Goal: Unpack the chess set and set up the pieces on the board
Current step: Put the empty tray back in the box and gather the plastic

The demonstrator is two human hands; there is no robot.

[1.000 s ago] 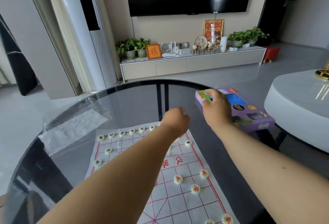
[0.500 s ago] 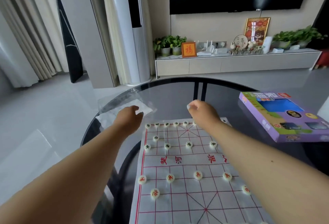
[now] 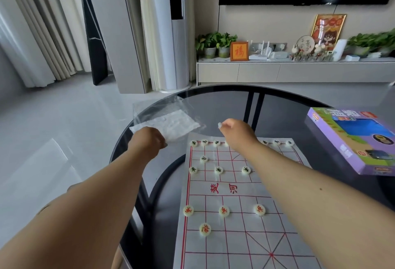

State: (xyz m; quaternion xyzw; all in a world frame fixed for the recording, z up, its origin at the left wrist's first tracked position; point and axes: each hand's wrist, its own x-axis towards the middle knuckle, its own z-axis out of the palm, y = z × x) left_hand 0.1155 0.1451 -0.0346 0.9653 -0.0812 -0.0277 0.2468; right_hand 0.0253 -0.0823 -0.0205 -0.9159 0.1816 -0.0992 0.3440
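Left hand (image 3: 147, 142) curled tight, fingers pinch edge of clear plastic bag (image 3: 164, 119) on far left of table (image 3: 284, 106). Right hand (image 3: 237, 131) curled over far row of board (image 3: 239, 215), fingers pinch one small white piece (image 3: 220, 125). Visible: six far-row pieces, four green-marked, four red-marked. One purple box (image 3: 352, 140) far right.

White board sheet (image 3: 239, 221) ruled with a red grid and red characters. Cream round pieces: far pieces (image 3: 218, 169) lettered dark green, near pieces (image 3: 224, 211) lettered red. Dark smoked-glass table (image 3: 213, 101). Clear plastic bag (image 3: 168, 119) over white paper. Purple box (image 3: 352, 140) with a blue panel.
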